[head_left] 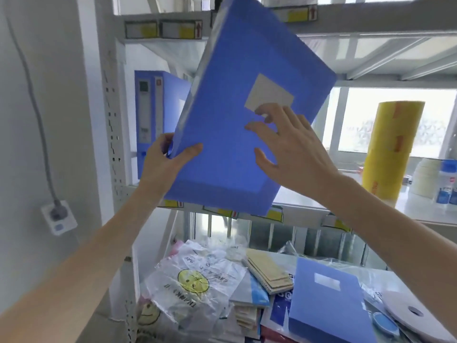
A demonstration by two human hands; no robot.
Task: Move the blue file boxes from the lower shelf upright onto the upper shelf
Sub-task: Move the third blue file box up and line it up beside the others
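A blue file box (237,78) with a white label hangs tilted in the air in front of the upper shelf (309,201). My left hand (164,159) grips its lower left corner, thumb on the face. My right hand (289,144) lies flat on the box's face, fingers spread, just below the label. Two blue file boxes (153,112) stand upright at the left end of the upper shelf, partly hidden behind the held one. Another blue file box (324,303) lies flat on the lower shelf at the right.
A yellow roll (390,149) and small bottles (447,181) stand at the right of the upper shelf. Plastic bags (197,283), notebooks (269,273) and a white tape roll (415,313) clutter the lower shelf. A wall socket (58,216) with a cable is at left.
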